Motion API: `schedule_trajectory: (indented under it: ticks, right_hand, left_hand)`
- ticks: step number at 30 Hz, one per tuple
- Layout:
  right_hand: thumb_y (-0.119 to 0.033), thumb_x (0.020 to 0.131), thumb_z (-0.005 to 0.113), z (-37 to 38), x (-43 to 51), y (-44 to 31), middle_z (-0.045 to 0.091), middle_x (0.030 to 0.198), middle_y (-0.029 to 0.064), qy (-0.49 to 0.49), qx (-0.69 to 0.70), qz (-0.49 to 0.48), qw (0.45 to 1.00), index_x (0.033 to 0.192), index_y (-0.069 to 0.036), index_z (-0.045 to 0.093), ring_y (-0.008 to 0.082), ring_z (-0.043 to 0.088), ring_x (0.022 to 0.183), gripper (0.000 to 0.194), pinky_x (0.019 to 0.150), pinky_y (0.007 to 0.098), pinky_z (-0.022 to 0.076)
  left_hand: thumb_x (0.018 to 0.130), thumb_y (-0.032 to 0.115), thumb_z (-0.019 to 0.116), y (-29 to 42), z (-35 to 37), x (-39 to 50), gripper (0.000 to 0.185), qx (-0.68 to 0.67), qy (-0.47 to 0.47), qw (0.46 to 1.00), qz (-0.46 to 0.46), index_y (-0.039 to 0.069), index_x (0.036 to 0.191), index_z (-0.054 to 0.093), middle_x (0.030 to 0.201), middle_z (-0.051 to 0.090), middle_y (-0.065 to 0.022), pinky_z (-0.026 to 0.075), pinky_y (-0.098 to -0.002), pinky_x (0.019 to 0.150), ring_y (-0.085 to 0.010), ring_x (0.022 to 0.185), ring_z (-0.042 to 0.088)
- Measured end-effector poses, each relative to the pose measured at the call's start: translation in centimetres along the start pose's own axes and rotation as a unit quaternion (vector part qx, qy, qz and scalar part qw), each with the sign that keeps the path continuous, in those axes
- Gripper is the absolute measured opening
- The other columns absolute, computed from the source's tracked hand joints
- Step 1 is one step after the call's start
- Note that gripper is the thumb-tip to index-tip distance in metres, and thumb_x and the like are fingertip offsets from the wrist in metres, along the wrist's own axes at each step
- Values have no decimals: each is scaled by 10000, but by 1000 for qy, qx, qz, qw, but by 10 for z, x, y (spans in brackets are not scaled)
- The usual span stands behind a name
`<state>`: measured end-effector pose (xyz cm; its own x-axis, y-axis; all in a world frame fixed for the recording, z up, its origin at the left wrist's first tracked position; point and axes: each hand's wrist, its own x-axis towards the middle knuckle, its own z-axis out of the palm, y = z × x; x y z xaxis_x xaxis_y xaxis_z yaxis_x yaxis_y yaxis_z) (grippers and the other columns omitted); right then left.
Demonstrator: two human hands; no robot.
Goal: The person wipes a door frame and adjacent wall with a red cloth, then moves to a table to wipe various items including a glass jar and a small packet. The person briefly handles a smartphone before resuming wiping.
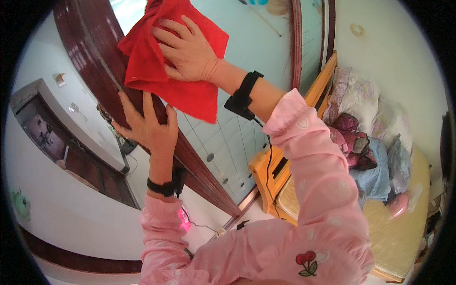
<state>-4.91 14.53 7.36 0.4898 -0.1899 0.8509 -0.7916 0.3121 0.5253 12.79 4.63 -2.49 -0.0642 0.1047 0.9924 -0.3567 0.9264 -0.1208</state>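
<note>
A red cloth [192, 96] lies against the frosted glass panel [245, 71] and its dark reddish-brown frame [96, 60]. My right hand [187, 50] presses on the cloth from above, fingers bent, with folds bunched about the fingertips. Lower left, my left hand [148, 124] rests on the brown frame, fingers spread, just below the cloth's lower edge; it holds nothing. Part of the frame is hidden behind the cloth and my left hand. Black straps circle both wrists.
A wooden bed [267, 174] with a yellowish mattress [395, 235] stands at the right, bearing clothes, bedding and plastic bags. A thin black cable [269, 167] hangs from the right wrist strap. A doorway [46, 131] shows at the left.
</note>
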Motion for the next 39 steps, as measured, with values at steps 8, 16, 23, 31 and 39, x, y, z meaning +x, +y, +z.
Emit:
schedule_trajectory:
  ticks: [8,16,23,31,39]
  right_hand:
    - [-189,800,635,27,-19,130,600,1302,282,136,-91,295,941,1264,80,605,462,551,1221,538,1131,490,395]
    - [-473,971,513,27,-166,168,573,1403,148,43,-88,723,684,1375,-132,557,387,531,1297,531,1062,565,444]
    - [-234,880,626,47,-41,101,667,1062,165,23,-321,400,858,1026,-24,666,338,656,973,259,841,462,530]
    - [-368,896,639,-6,16,60,567,1415,106,-6,-49,30,998,1321,-206,647,314,464,1382,455,1174,527,322]
    - [-356,956,553,36,-96,171,678,1162,159,199,-219,550,781,1219,-24,656,386,614,1148,436,942,572,497]
  left_hand:
    - [748,276,765,1,3,-4,669,9,3,1000,-7,165,1397,645,1578,391,-307,67,-692,1172,-395,1464,401]
    - [747,271,764,0,3,-4,658,5,14,1000,3,149,1384,653,1570,402,-309,51,-694,1173,-398,1465,400]
    - [769,283,769,2,1,-4,676,3,-1,1000,-7,172,1420,624,1601,347,-297,63,-708,1168,-393,1484,365]
    - [845,180,716,-1,2,-10,502,-12,-5,998,59,170,1346,688,1566,471,-201,103,-618,1224,-417,1504,335]
    - [839,132,680,-2,4,-9,427,-46,-26,997,60,173,1259,741,1535,528,-144,212,-628,1197,-436,1464,371]
